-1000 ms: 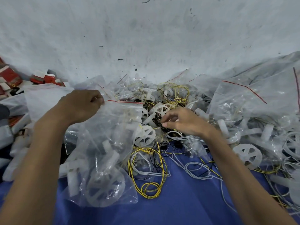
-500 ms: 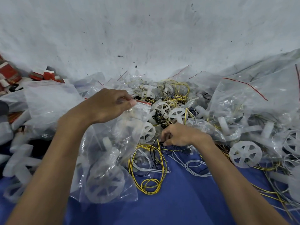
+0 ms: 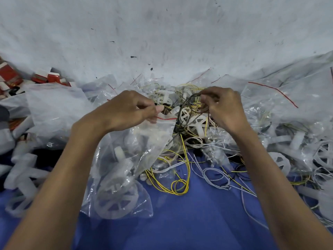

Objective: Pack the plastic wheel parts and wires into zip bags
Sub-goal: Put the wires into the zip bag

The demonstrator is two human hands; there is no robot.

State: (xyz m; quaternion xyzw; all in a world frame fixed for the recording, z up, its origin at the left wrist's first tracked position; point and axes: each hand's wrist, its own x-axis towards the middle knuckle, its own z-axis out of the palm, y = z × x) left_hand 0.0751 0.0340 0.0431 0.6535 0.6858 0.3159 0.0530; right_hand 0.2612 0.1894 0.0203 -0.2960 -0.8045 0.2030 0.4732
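Raised right hand (image 3: 223,107) now pinches dark wires (image 3: 191,100).

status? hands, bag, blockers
Left hand pinching zip bag mouth at its red strip. Right hand holding dark wire lifted from the pile. Wheel already bagged. Wire tangled with others.

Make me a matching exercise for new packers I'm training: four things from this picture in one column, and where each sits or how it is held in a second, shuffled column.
Things
1. clear zip bag with red seal line
2. dark thin wire bundle
3. yellow wire coil
4. red and white small boxes

Places or states
A. lying loose on the blue cloth
B. pinched at its mouth by the left hand
C. far left, by the wall
D. lifted in the right hand

Pairs: 1-B, 2-D, 3-A, 4-C
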